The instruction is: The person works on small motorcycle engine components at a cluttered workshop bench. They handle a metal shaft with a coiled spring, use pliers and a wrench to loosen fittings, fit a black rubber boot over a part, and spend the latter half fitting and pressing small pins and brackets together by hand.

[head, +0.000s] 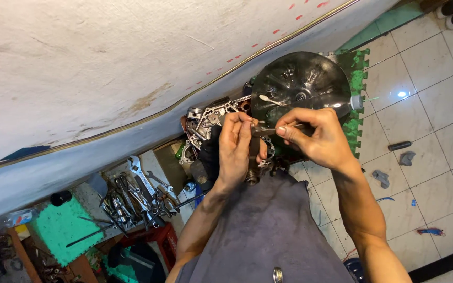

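a small metal part (252,157) is gripped upright in the closed left hand (235,149), steadied just below the basin (302,86); a thin tool (276,129) is pinched by the right hand (315,139) against it.

Both hands raised together, left hand (237,149) fist-curled, right hand (315,139) in a fingertip pinch grip

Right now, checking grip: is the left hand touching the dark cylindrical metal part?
Touching. The head view shows the left hand wrapped around the dark cylindrical metal part, fingers closed on it.
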